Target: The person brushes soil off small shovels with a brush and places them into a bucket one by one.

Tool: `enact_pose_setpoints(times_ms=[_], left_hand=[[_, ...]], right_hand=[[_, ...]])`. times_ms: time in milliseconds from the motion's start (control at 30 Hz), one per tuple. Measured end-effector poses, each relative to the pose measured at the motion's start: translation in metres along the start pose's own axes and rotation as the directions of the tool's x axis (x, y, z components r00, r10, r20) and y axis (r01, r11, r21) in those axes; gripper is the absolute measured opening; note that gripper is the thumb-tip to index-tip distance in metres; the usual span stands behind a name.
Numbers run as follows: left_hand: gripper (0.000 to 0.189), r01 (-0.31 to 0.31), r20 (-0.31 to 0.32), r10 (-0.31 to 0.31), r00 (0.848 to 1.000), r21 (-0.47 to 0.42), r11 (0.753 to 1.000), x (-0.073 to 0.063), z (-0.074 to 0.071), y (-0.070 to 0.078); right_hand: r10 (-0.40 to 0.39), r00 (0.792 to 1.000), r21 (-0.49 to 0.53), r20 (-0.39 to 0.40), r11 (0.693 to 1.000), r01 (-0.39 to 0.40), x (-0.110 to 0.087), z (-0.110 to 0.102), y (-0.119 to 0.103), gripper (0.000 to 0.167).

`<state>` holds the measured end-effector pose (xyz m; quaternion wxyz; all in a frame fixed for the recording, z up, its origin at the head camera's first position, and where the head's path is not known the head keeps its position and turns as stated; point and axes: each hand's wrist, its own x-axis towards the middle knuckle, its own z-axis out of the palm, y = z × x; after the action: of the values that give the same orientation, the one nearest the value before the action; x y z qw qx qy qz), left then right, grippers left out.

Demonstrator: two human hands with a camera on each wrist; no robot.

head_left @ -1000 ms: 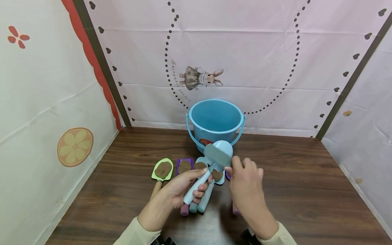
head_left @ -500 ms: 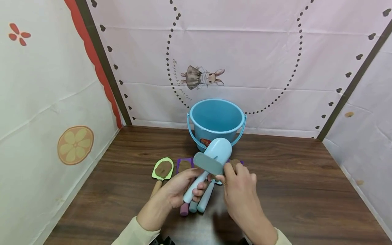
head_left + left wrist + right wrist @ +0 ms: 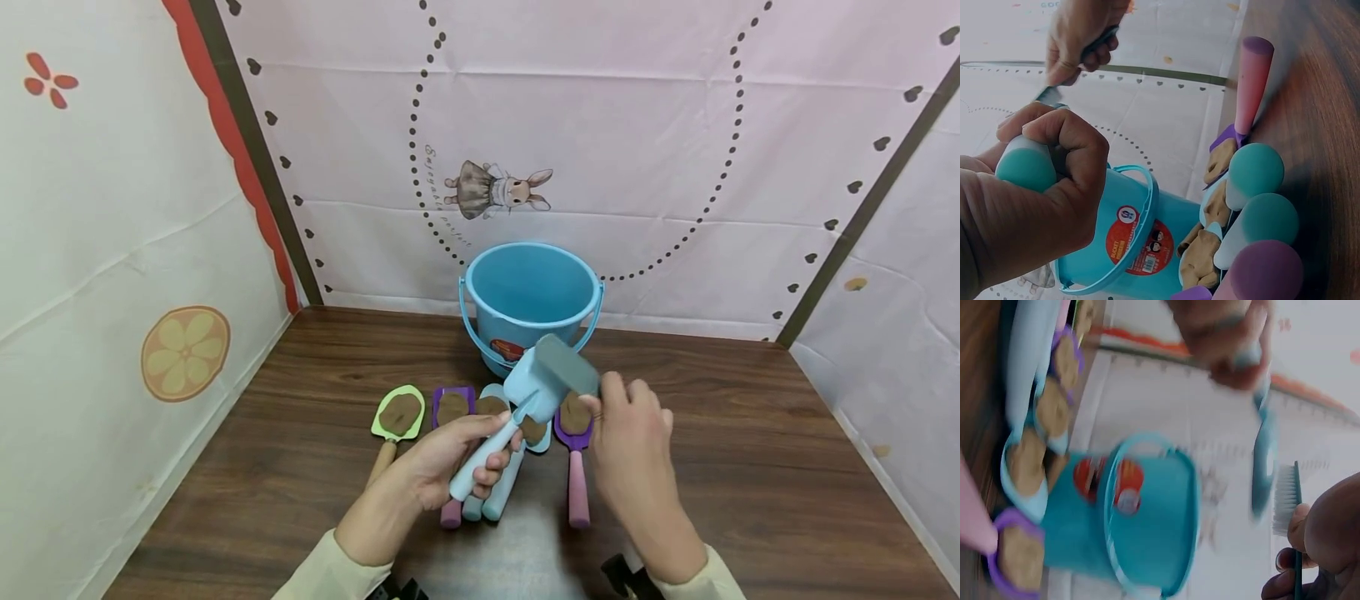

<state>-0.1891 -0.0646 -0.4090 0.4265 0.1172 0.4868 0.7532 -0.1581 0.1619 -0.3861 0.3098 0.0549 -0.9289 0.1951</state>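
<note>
My left hand grips the light blue handle of a toy shovel, its blade raised up and to the right. In my right hand is a brush with a flat grey-green back. White bristles show in the right wrist view, where the brush faces the shovel blade. From the head view, the brush head overlaps the blade's upper right edge. Below the raised shovel, other toy shovels lie on the table, including a purple one with a pink handle.
A blue bucket with its handle folded down stands behind the hands, near the back wall. Flat brown lumps lie on the blades of the shovels on the table. A green shovel lies leftmost on the dark wooden table.
The brush in my right hand moved down-left across the shovel blade, then back up to the right. My left hand keeps its grip on the shovel, whose blade has shifted slightly.
</note>
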Motion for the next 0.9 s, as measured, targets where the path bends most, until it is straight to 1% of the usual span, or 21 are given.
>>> enact_pose_setpoints(times_ms=[67,167,233,267,300,367,467,533,600,633,700,767,833,900], left_hand=[[0.038,0.003,-0.007,-0.003,1.000,-0.010,1.000,-0.001,0.000,0.000],[0.036,0.003,-0.017,-0.003,1.000,-0.019,1.000,-0.002,0.000,0.001],[0.035,0.002,-0.026,-0.003,1.000,-0.024,1.000,-0.002,0.000,0.001],[0.035,0.000,-0.027,-0.001,1.000,-0.023,1.000,-0.002,0.000,0.001],[0.035,0.000,-0.027,0.000,1.000,-0.020,1.000,-0.002,0.000,0.001],[0.036,-0.002,-0.027,0.002,1.000,-0.013,1.000,-0.001,0.000,0.001],[0.037,0.001,-0.023,-0.001,1.000,0.007,1.000,0.000,0.000,0.000],[0.038,0.003,-0.021,-0.003,1.000,0.016,1.000,0.001,0.000,0.000],[0.038,0.006,-0.017,-0.005,1.000,0.018,1.000,0.000,0.000,-0.001],[0.038,0.004,-0.015,-0.003,1.000,0.016,1.000,0.000,0.000,-0.001],[0.038,0.003,-0.015,-0.003,1.000,0.006,1.000,-0.001,0.000,-0.001],[0.038,0.001,-0.025,-0.001,1.000,-0.007,1.000,-0.002,0.000,-0.001],[0.037,-0.006,-0.044,0.005,0.999,-0.020,1.000,-0.002,0.000,-0.001],[0.033,-0.011,-0.063,0.009,0.998,-0.033,0.999,-0.002,-0.001,-0.001]], right_hand=[[-0.073,0.997,0.001,-0.014,0.997,0.073,-0.006,0.000,-0.011,0.036],[-0.187,0.981,-0.007,-0.054,0.982,0.187,-0.015,0.005,-0.024,0.046],[-0.229,0.970,-0.024,-0.078,0.973,0.228,-0.017,0.009,-0.027,0.052],[-0.232,0.969,-0.031,-0.084,0.973,0.230,-0.018,0.011,-0.026,0.052],[-0.222,0.971,-0.038,-0.093,0.975,0.220,-0.017,0.012,-0.024,0.051],[-0.177,0.979,-0.041,-0.098,0.984,0.174,-0.013,0.013,-0.017,0.047],[-0.075,0.993,-0.037,-0.095,0.997,0.071,-0.005,0.012,-0.002,0.036],[-0.016,0.995,-0.035,-0.095,0.999,0.013,0.000,0.010,0.006,0.031],[0.013,0.996,-0.037,-0.092,0.999,-0.017,0.003,0.007,0.010,0.029],[0.012,0.996,-0.034,-0.093,0.999,-0.015,0.002,0.006,0.010,0.030],[-0.022,0.995,-0.033,-0.098,0.999,0.019,0.000,0.005,0.004,0.034],[-0.088,0.992,-0.025,-0.094,0.996,0.086,-0.006,0.005,-0.007,0.040],[-0.168,0.981,-0.020,-0.092,0.986,0.167,-0.014,0.008,-0.018,0.048],[-0.224,0.971,-0.018,-0.083,0.975,0.223,-0.020,0.012,-0.027,0.052]])
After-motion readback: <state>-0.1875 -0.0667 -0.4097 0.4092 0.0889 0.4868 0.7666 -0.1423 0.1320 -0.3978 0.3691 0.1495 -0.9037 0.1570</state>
